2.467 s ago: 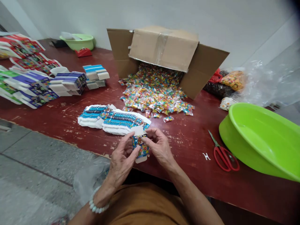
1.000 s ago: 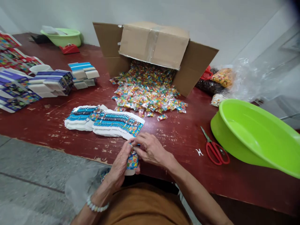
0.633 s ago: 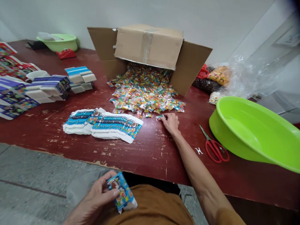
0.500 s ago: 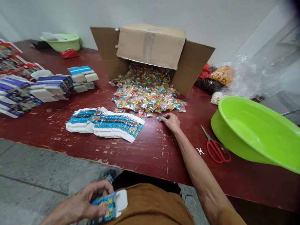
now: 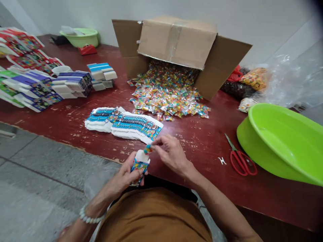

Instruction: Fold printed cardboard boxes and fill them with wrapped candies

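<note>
My left hand (image 5: 126, 174) grips a small colourful carton (image 5: 139, 167), upright with its top flap open, at the table's near edge. My right hand (image 5: 170, 155) pinches a small candy packet (image 5: 147, 149) right at the carton's open top. Just beyond lie two fanned stacks of flat blue-and-white cartons (image 5: 123, 124). Farther back a tipped cardboard box (image 5: 176, 43) spills a heap of candy packets (image 5: 168, 95) onto the red table (image 5: 202, 144).
A lime-green basin (image 5: 285, 144) sits at the right, with red scissors (image 5: 239, 160) beside it. Folded cartons are stacked at the left (image 5: 37, 84). Plastic bags (image 5: 252, 84) lie at the back right. Another green basin (image 5: 80, 37) stands at the far left corner.
My right hand picked a candy packet from the heap's edge and brought it back. My left hand raised the carton from my lap to the table edge.
</note>
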Demonstrator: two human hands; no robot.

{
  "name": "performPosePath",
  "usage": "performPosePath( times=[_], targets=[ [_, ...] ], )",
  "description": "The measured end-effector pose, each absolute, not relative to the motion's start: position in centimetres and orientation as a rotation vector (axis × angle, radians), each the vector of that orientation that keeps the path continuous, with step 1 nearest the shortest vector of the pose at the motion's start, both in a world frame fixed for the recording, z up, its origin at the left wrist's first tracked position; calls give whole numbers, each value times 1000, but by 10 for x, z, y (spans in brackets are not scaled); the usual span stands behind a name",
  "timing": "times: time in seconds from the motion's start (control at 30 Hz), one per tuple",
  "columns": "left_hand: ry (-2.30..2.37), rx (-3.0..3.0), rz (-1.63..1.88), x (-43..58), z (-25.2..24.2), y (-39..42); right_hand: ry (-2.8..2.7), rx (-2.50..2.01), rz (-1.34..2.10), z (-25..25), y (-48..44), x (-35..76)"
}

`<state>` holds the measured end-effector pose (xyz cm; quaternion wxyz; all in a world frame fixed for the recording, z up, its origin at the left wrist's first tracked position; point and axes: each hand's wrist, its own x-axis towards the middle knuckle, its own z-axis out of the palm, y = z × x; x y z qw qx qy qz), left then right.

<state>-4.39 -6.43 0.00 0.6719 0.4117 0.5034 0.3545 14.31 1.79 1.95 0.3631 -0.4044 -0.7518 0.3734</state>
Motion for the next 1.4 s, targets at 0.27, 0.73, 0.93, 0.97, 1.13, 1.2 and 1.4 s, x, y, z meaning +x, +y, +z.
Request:
performPosePath(
  times=[0.27,0.73,0.93,0.97,1.13,1.2,1.4],
  targets=[
    [1084,619,1019,-30,6,-55,-1891,-855,1241,14,17,145],
    [888,355,986,-18,5,-55,-1695,-782,1554,7,3,133],
    [891,434,1094,-20,-2,-51,-1369,-891,1957,11,10,125],
    [903,457,1097,-21,-4,-51,-1348,-895,1987,10,11,123],
    [997,469,1067,-24,-6,-53,-1437,-862,1927,8,8,120],
    [1072,426,1086,-24,-3,-53,-1581,-805,1766,11,4,120],
    [1102,379,1188,-22,3,-48,-1762,-777,1253,8,-6,115]
  ],
)
